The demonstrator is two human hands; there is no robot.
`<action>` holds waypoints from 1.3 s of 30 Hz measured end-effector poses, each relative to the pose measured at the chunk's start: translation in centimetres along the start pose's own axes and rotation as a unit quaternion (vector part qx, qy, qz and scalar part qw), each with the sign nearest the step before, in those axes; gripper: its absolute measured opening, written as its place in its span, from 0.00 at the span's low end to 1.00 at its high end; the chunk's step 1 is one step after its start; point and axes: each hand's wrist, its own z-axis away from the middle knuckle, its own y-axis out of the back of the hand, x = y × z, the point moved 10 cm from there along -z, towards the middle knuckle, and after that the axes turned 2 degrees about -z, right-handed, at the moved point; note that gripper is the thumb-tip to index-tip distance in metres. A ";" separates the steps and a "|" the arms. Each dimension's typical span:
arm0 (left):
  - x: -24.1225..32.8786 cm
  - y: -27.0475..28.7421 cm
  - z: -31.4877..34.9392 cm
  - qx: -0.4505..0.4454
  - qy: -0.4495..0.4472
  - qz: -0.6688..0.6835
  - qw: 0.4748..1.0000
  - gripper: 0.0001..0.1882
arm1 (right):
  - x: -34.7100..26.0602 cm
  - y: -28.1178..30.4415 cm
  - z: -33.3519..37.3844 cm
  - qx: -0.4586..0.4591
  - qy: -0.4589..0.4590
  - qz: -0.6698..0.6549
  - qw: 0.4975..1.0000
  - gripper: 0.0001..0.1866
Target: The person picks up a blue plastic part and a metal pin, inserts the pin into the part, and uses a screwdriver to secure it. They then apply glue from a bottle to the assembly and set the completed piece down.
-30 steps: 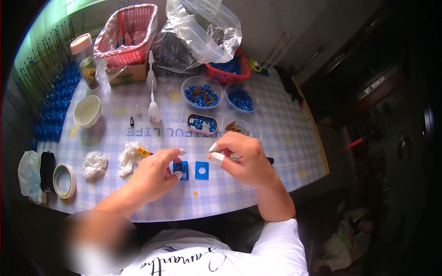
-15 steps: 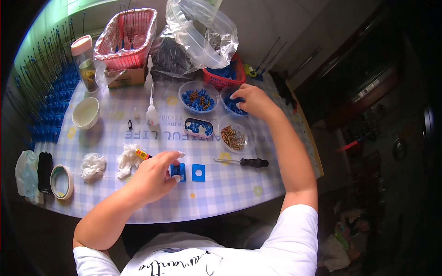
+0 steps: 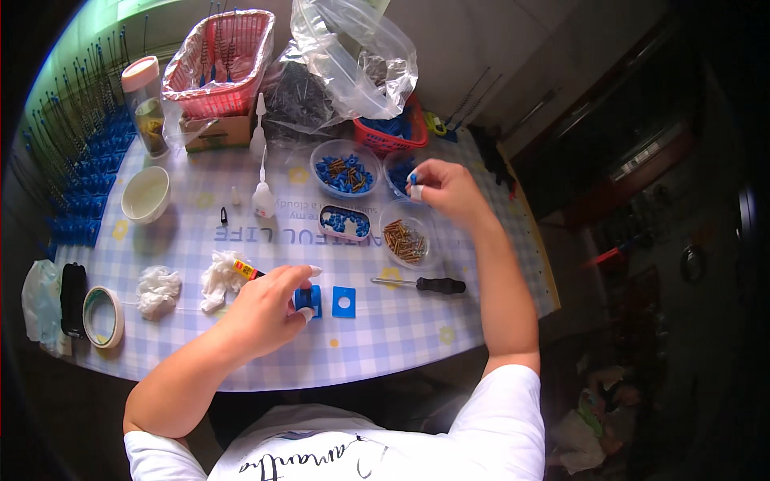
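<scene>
My left hand [image 3: 273,311] rests on the cloth, its fingers closed round a small blue plastic block [image 3: 314,298]. Beside the block lies a flat blue square plate [image 3: 344,313] with a round hole. Raised just at the near side of a bowl of blue parts [image 3: 395,167], my right hand [image 3: 451,191] pinches a small blue plastic piece [image 3: 414,179]. White coverings show on some fingertips. Close by are a bowl of blue and brass pieces [image 3: 346,170], a bowl of brass pins [image 3: 405,242] and an oval container of small blue pieces [image 3: 345,223].
A screwdriver [image 3: 439,285] lies to the right. Leftward are crumpled tissues [image 3: 159,290], a glue tube [image 3: 245,268], a tape roll [image 3: 119,319], a phone-like black object [image 3: 74,301] and a white bowl [image 3: 146,196]. Red baskets [image 3: 212,104] and blue wire-stemmed pieces [image 3: 88,176] stand farther back.
My right hand has come up and back from the bowl of blue parts, now with a small blue piece between its fingers. My left hand stays on the blue block.
</scene>
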 end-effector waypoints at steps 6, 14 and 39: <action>-0.4 -0.1 0.3 0.001 0.007 0.009 1.000 0.28 | -4.0 -5.6 6.4 -0.074 -0.026 -0.342 0.937 0.09; -0.5 0.3 0.6 0.024 0.002 -0.036 0.999 0.28 | -6.1 -9.6 7.5 -0.114 0.006 -0.341 0.933 0.13; -1.2 0.3 0.6 -0.015 0.049 -0.104 0.993 0.20 | -13.9 -14.6 10.2 -0.076 0.289 0.082 0.951 0.07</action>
